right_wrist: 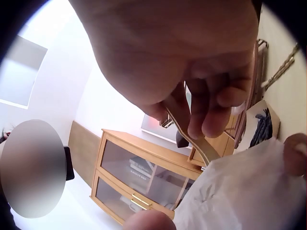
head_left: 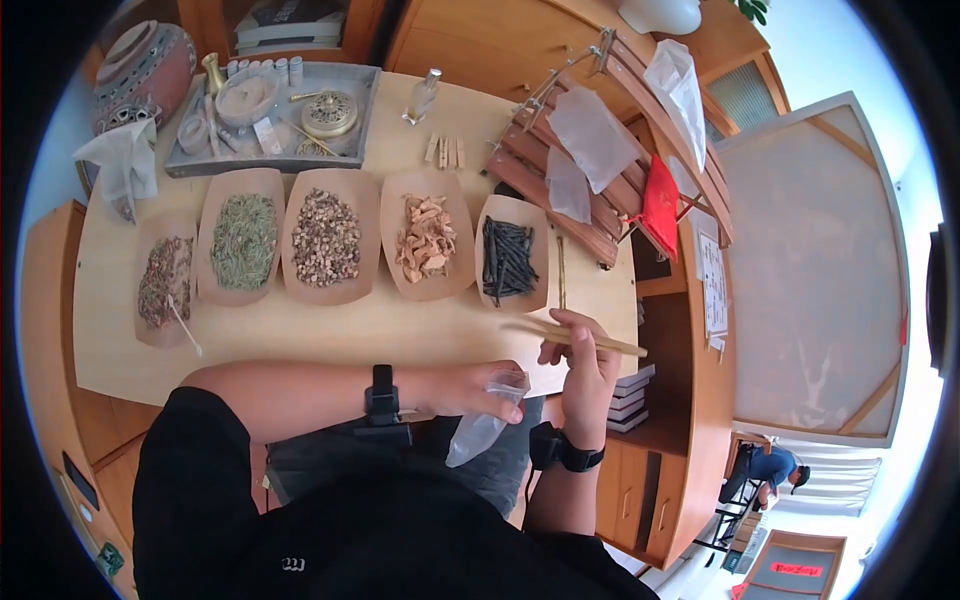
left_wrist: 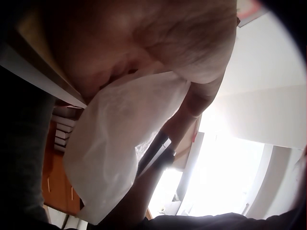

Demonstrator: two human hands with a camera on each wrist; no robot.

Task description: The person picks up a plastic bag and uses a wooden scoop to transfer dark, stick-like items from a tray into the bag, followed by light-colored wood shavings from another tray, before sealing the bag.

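A translucent white pouch [head_left: 478, 436] hangs from my left hand [head_left: 468, 390], which grips it near its mouth; in the left wrist view the pouch [left_wrist: 120, 139] hangs under the palm [left_wrist: 153, 38]. My right hand [head_left: 588, 375] pinches a pale wooden tool [head_left: 600, 342] just beyond the pouch. From the right wrist, the tool [right_wrist: 184, 129] runs between the fingers of the hand [right_wrist: 177, 62] towards the pouch [right_wrist: 244, 191]. Whether its tip touches the pouch is unclear. Nearest on the table is a paper tray of dark sticks [head_left: 510, 258].
Paper trays hold wood chips [head_left: 425, 240], brown pieces [head_left: 326, 238], green stems [head_left: 243, 242] and reddish bits [head_left: 165, 280]. Behind them stand a grey tray [head_left: 370, 120] of incense ware and a glass bottle [head_left: 422, 97]. A wooden rack [head_left: 530, 170] holds pouches and a red one [head_left: 657, 210].
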